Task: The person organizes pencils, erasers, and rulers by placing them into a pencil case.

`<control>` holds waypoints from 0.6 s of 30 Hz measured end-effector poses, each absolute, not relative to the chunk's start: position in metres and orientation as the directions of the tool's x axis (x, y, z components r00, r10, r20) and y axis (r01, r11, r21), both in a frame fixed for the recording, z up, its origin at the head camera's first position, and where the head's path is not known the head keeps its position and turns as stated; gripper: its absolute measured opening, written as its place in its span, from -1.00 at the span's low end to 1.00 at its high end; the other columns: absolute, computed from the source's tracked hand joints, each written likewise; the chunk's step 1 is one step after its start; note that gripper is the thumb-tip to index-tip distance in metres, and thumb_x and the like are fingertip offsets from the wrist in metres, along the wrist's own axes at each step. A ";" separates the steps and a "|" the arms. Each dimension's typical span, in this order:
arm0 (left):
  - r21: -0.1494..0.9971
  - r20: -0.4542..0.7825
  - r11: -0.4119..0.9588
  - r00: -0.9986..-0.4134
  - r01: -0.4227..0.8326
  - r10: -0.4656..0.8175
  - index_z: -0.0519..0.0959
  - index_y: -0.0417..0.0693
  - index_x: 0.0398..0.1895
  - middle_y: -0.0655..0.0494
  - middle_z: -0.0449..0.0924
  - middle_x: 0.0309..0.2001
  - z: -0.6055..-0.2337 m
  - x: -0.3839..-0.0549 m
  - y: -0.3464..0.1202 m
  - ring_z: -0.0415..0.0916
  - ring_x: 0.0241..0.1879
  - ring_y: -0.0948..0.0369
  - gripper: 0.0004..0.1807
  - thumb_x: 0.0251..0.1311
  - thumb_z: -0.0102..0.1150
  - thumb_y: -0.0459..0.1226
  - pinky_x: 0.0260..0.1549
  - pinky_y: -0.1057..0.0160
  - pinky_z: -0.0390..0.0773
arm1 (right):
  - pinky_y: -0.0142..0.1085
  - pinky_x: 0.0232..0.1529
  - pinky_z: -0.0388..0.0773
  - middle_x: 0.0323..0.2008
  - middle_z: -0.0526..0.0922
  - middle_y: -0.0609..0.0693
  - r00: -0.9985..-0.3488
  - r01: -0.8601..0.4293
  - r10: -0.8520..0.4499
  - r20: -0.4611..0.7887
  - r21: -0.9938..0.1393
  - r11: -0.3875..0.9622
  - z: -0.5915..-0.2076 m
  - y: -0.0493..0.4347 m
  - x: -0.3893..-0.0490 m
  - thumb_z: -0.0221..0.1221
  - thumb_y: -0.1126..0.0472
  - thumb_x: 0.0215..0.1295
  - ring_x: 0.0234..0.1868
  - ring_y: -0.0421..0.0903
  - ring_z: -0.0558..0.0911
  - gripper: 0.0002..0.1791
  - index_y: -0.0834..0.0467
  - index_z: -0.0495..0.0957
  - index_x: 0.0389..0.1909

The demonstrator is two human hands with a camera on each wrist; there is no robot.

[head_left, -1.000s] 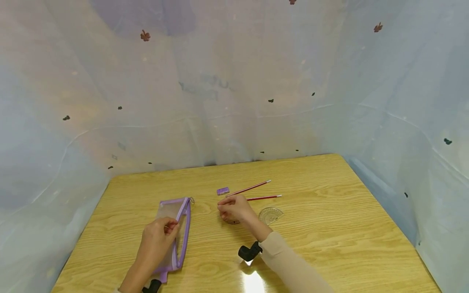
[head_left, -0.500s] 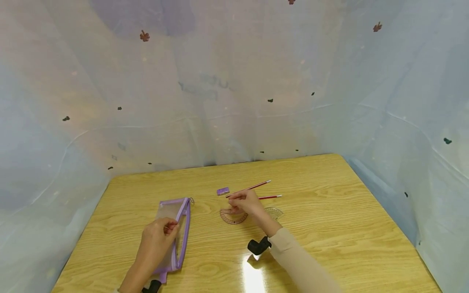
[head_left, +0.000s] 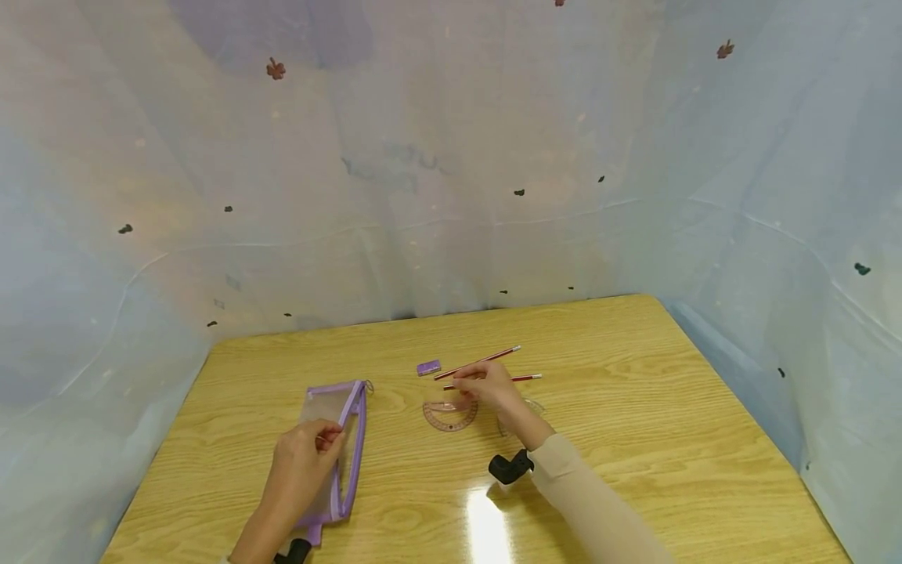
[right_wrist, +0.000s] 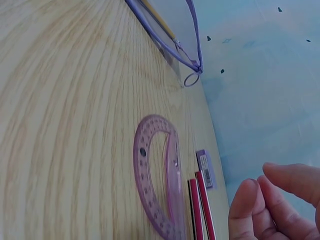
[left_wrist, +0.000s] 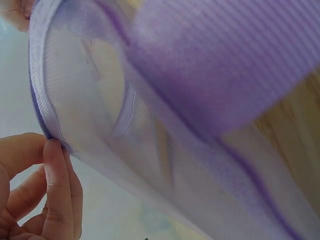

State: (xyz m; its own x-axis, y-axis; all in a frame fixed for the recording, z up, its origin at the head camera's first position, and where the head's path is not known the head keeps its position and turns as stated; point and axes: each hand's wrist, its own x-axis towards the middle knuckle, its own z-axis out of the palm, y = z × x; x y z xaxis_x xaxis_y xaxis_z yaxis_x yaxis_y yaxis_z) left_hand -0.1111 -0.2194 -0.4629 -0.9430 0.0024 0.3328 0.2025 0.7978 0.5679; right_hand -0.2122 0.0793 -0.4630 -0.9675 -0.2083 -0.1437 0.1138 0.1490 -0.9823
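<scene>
My left hand (head_left: 303, 458) pinches the zipper edge of a purple-trimmed mesh pencil case (head_left: 360, 450) lying at left with its mouth gaping. Up close, the left wrist view has thumb and fingers (left_wrist: 59, 187) on the case's edge (left_wrist: 39, 85). The right hand (head_left: 489, 388) hovers over two red pencils (head_left: 502, 355), fingers bent loosely and thumb apart, nothing between them in the right wrist view. Just left of it lies a pink protractor (head_left: 451, 426). A clear protractor (head_left: 537, 406) is partly hidden behind the right wrist.
A purple eraser (head_left: 428, 367) lies beyond the pink protractor, beside the pencils' tips. Inside the pencil case, a yellow stick (right_wrist: 160, 20) shows in the right wrist view. A patterned curtain (head_left: 423, 157) hangs behind the wooden table (head_left: 634, 439).
My right hand has moved rightward and slightly away from me, off the pink protractor, uncovering it and covering part of the clear one. The left hand keeps its grip on the case.
</scene>
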 end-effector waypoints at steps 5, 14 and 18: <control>0.569 0.334 0.797 -0.943 0.202 0.001 0.68 -0.28 -0.40 0.11 0.61 -0.52 -0.463 -0.111 -0.219 0.53 -0.53 0.29 -0.95 0.10 0.39 -0.48 -0.58 0.42 0.56 | 0.01 -0.12 0.67 -0.30 0.70 0.16 -0.974 0.104 -0.182 -0.132 -0.983 0.153 -0.466 0.086 -0.215 0.26 0.40 0.31 -0.22 0.27 0.67 -0.76 0.49 0.61 -0.09; 0.571 0.336 0.795 -0.942 0.205 0.001 0.68 -0.27 -0.40 0.11 0.61 -0.52 -0.464 -0.111 -0.219 0.54 -0.53 0.30 -0.95 0.10 0.39 -0.48 -0.57 0.43 0.56 | 0.02 -0.11 0.66 -0.29 0.70 0.09 -0.980 0.051 -0.174 -0.092 -0.973 0.223 -0.468 0.109 -0.222 0.26 0.39 0.33 -0.13 0.34 0.63 -0.75 0.49 0.61 -0.07; 0.566 0.348 0.796 -0.937 0.216 0.006 0.68 -0.27 -0.41 0.12 0.61 -0.53 -0.464 -0.111 -0.219 0.54 -0.54 0.29 -0.94 0.08 0.40 -0.49 -0.59 0.43 0.56 | 0.05 -0.09 0.64 -0.25 0.70 0.12 -0.982 0.021 -0.177 -0.068 -0.966 0.256 -0.466 0.118 -0.224 0.27 0.36 0.33 -0.12 0.31 0.64 -0.75 0.47 0.62 -0.07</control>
